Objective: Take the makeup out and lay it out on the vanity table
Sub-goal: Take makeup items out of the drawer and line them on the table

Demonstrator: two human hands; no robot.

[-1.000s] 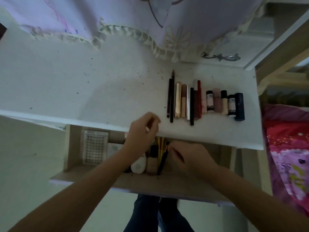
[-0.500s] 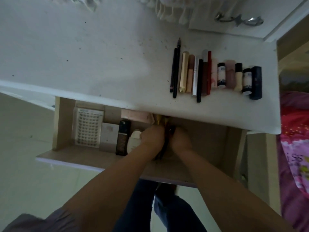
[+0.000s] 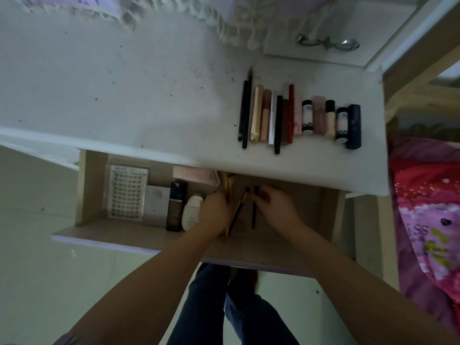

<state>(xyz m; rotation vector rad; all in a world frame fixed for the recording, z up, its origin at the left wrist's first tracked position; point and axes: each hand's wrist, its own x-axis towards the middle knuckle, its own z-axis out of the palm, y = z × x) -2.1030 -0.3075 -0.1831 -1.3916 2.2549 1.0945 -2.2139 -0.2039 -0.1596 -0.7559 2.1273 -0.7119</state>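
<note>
Brushes (image 3: pixel 254 210) now separated; hands (image 3: pixel 216 210) have spread apart in the drawer (image 3: pixel 92 185).

White table (image 3: pixel 124 83) top, speckled with dark flecks; a row of makeup (image 3: pixel 298 115) lies side by side toward its right end: two dark pencils (image 3: pixel 245 108), gold and beige tubes, a red stick, small black-capped bottles, and a navy tube (image 3: pixel 353 125) at the far right. A frilled lilac cloth (image 3: pixel 174 11) drapes over the back edge. Open drawer (image 3: pixel 286 245) under the front edge holds a lash card (image 3: pixel 127 192), dark bottle (image 3: pixel 176 207), white bottle (image 3: pixel 191 211), pink box (image 3: pixel 194 174) and loose brushes (image 3: pixel 236 212).
</note>
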